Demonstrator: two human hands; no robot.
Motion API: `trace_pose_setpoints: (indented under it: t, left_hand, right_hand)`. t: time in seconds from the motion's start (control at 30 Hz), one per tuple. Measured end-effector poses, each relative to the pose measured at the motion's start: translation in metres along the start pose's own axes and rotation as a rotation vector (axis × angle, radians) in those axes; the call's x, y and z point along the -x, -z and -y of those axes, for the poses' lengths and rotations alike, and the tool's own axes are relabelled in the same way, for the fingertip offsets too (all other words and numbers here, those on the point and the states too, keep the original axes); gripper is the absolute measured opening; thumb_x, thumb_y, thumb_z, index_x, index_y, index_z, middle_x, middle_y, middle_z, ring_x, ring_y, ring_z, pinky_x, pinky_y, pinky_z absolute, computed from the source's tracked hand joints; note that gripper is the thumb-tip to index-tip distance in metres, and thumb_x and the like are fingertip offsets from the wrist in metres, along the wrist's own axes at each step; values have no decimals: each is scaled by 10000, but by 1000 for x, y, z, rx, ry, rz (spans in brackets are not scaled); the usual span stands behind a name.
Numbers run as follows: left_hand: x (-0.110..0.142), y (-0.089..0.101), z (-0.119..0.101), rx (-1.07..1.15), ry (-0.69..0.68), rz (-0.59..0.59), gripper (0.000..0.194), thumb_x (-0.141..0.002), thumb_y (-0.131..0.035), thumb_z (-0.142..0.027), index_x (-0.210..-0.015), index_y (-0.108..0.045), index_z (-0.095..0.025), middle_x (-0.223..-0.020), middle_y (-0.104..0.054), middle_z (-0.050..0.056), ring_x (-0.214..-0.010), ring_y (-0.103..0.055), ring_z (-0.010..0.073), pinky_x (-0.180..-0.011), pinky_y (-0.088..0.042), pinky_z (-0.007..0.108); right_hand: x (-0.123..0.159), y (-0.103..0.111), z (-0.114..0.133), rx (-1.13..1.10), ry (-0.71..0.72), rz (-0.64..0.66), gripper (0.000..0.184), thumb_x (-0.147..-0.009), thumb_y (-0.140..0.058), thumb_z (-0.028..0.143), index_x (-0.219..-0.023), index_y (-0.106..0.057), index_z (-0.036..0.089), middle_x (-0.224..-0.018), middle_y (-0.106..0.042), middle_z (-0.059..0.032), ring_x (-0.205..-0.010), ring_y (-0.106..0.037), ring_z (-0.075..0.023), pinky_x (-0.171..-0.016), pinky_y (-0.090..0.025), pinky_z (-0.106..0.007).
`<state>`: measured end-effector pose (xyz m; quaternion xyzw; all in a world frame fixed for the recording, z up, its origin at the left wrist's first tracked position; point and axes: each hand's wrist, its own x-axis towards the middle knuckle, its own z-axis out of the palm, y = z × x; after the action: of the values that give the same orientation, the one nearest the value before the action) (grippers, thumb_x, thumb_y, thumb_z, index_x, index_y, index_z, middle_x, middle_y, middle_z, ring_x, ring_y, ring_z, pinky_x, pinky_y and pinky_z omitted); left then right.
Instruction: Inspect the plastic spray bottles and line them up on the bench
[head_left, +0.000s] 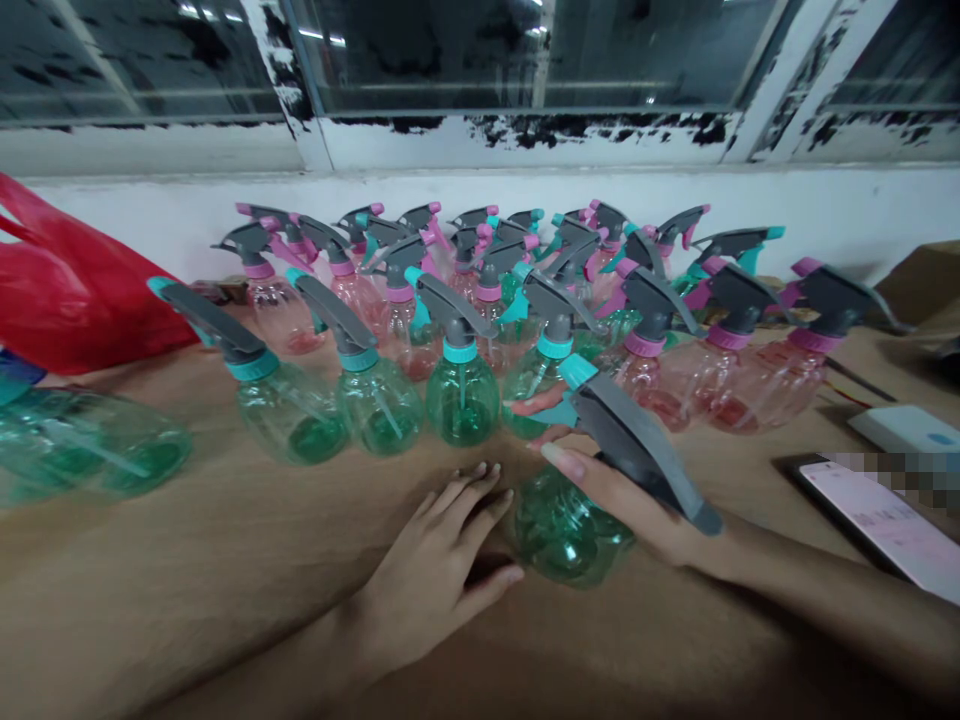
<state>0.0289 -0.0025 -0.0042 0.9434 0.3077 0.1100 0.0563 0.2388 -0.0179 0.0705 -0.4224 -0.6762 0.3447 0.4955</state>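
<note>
Head view: a green spray bottle (pixel 570 545) held at the table's (pixel 262 560) near side.
Seems already fitted with its spray head (pixel 637 440), like the bottles (pixel 463 400) behind; cannot tell any remaining work. Points its nozzle (pixel 577 372) away and leftward, long axis roughly upright. Wrapped near the top by right fingers (pixel 592 478), closed around it; just beside left fingers (pixel 487 519), loosely spread, apparently holding nothing.

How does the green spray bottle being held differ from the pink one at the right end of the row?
The green spray bottle has a see-through green body and teal nozzle; the pink spray bottle has pink ones.
The green spray bottle is held, nearer the camera; the pink spray bottle stands unheld, farther back.
Both have dark grey spray heads and rounded bodies.
</note>
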Motion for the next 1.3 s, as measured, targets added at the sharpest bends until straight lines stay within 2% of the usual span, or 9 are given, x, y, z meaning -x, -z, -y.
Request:
trace_pose_setpoints:
  t: [0.4,0.57,0.63,0.7,0.77,0.93,1.13,1.23,1.3]
  left_hand:
    - [0,-1,1,13,-1,-16,525,-913,-512,-480,-1325,-432,-164,-1392,-434,138,-1278,-392,290,-1018,-352,477]
    - [-1,-1,1,-4,2,-44,540,-904,-531,-468,-1326,-435,-145,-1388,-438,145,-1266,-405,301,-1003,-373,476]
    - [-1,0,1,-11,5,-29,547,-904,-533,-465,-1331,-430,-141,-1399,-425,150,-1271,-398,302,-1002,-373,473]
    - [-1,1,0,-14,1,-14,548,-905,-532,-463,-1336,-427,-141,-1408,-413,149,-1281,-386,299,-1010,-365,470]
    - [0,1,1,-14,-6,-9,547,-908,-529,-461,-1339,-424,-142,-1406,-417,145,-1285,-381,293,-1018,-354,467]
    - [0,-1,1,-26,0,-24,536,-911,-510,-481,-1334,-432,-160,-1394,-435,132,-1268,-401,289,-1018,-348,463]
    - [0,-3,1,-33,-6,-30,535,-913,-513,-469,-1339,-423,-157,-1398,-427,132,-1278,-383,288,-1027,-332,468]
    - [0,-3,1,-7,2,-21,552,-909,-517,-472,-1348,-408,-155,-1404,-418,136,-1277,-387,289,-1028,-329,475]
    - [-1,-1,0,8,10,-6,574,-901,-531,-469,-1351,-400,-138,-1404,-415,150,-1281,-383,296,-1025,-332,482]
  right_hand:
    - [1,0,-1,18,-3,-11,193,-820,-612,296,-999,-576,236,-730,-636,20,-631,-622,-141,-584,-515,-280]
    - [-1,7,-1,66,146,43,246,-797,-621,413,-986,-616,255,-925,-666,-17,-802,-639,-181,-722,-512,-337]
    - [-1,8,-1,57,156,59,219,-800,-607,445,-901,-627,251,-858,-666,-15,-762,-636,-180,-685,-511,-337]
    - [-1,9,-1,73,122,48,217,-820,-578,453,-803,-609,239,-719,-633,1,-637,-611,-163,-580,-491,-318]
    - [0,9,-1,107,85,39,232,-840,-551,449,-764,-584,232,-657,-599,9,-587,-588,-155,-540,-466,-309]
    - [1,8,-2,82,93,43,187,-833,-575,406,-910,-618,242,-772,-639,1,-626,-602,-149,-607,-495,-308]
    - [0,5,0,82,113,10,253,-800,-624,326,-1042,-611,254,-956,-674,-14,-805,-648,-171,-737,-515,-313]
    - [1,5,-2,62,106,2,268,-802,-627,340,-1050,-602,244,-934,-677,-13,-791,-648,-171,-723,-517,-315]
    - [3,4,-3,73,78,1,272,-805,-623,363,-1047,-599,242,-844,-670,-4,-698,-634,-164,-650,-516,-314]
